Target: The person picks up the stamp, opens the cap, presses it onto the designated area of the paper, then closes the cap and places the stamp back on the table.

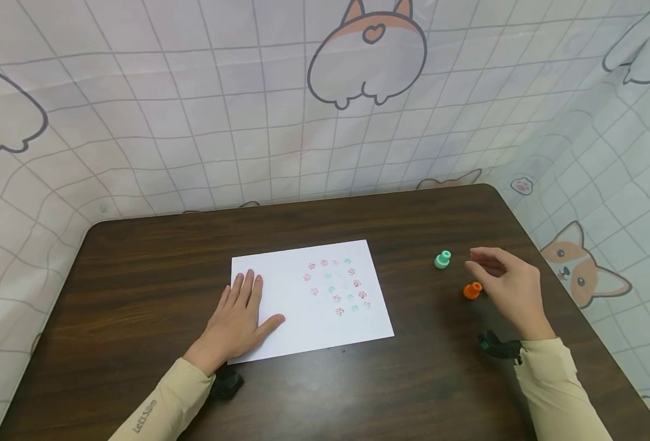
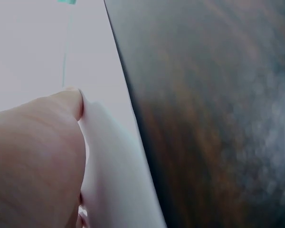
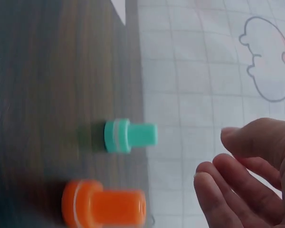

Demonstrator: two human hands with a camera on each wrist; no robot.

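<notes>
A sheet of white paper [image 1: 291, 331] lies on the dark wooden table, with red flower-like prints and green prints over its right half. My left hand [image 1: 236, 321] rests flat on the paper's left side, fingers straight and thumb spread; in the left wrist view the thumb [image 2: 42, 128] presses near the sheet's edge. To the right of the paper stand two small stamps, a mint green one [image 1: 443, 260] and an orange one [image 1: 472, 290]. My right hand [image 1: 509, 288] hovers beside and above the orange stamp. Its fingers are loosely bent, with nothing between them in the right wrist view.
The brown table [image 1: 137, 294] has rounded far corners. Behind it and to the right hangs a white grid-patterned cloth [image 1: 236, 110] with cartoon corgi drawings. Dark straps with small devices sit at both wrists.
</notes>
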